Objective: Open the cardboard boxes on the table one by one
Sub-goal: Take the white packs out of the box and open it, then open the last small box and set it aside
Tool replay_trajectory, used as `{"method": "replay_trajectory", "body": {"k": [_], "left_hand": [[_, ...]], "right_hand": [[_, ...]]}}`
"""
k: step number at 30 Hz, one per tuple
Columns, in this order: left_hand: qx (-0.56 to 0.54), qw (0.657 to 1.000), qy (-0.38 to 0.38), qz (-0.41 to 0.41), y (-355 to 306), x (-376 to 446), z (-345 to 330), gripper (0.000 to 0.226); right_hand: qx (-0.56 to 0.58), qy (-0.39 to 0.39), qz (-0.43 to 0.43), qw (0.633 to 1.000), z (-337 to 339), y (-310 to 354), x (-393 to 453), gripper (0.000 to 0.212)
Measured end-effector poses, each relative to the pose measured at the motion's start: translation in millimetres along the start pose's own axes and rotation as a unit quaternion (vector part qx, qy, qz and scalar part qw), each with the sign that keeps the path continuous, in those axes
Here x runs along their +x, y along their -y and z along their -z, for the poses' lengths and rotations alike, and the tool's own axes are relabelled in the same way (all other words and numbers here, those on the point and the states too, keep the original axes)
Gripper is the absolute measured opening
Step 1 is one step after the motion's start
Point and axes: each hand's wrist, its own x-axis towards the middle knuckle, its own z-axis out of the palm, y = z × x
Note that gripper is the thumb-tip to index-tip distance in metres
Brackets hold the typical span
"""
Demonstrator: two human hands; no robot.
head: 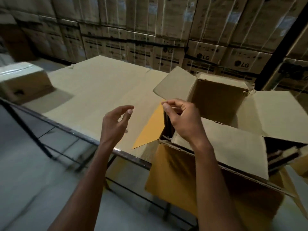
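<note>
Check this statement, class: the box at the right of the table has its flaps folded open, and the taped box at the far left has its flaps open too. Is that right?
Not quite. The head view shows the right-hand box with its flaps spread open, but the box at the far left is closed, with shiny tape across its top. The rest stands.

The taped box (pixel 21 80) is blurred and edge-cut; the open box's (pixel 216 100) contents stay hidden
</note>
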Motion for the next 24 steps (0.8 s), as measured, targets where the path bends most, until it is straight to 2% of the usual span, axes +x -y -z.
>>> {"method": "replay_trajectory", "body": {"k": [4,13,24], "left_hand": [[-0.012,0.997,-0.035,0.064,40,-20,54,0.025],[-0.048,0.980,-0.063,0.182,128,-55,193,0.022],[-0.062,0.946,-0.154,0.280,209,-32,329,0.021]], "right_hand": [[0.043,0.056,-0.008,0.997,-82,3,-10,0.019],[0.085,0.144,-0.081,0.983,-290,-12,-15,0.014],[0.064,0.261,-0.120,0.956,-483,-14,25,0.015]]}}
